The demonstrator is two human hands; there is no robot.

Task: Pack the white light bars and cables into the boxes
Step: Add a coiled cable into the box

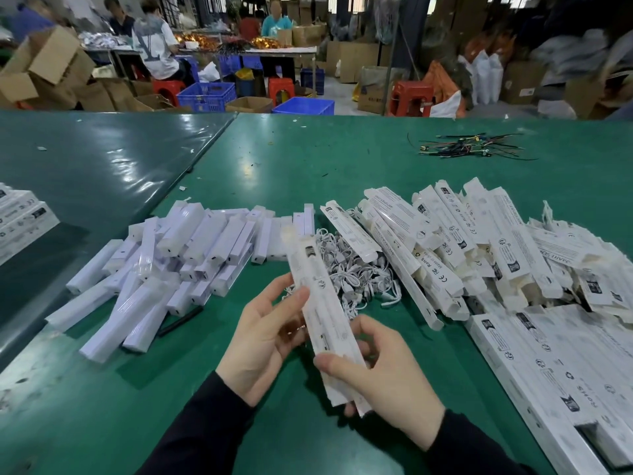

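Box (322, 323), frame centre: light, thin card, crushable; both hands (263, 337) (380, 375) grip edges, fingers curled; hold mid-length.

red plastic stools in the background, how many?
3. One red stool sits left by the seated worker in white, one under the middle of the far table, one right, near the cardboard boxes. More may be hidden behind crates and tables.

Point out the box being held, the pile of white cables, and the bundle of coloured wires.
held box (317, 303): head view, on its printed face between the two hands.
pile of white cables (356, 272): head view, on the tangle's middle.
bundle of coloured wires (469, 149): head view, on the bundle's dense middle.
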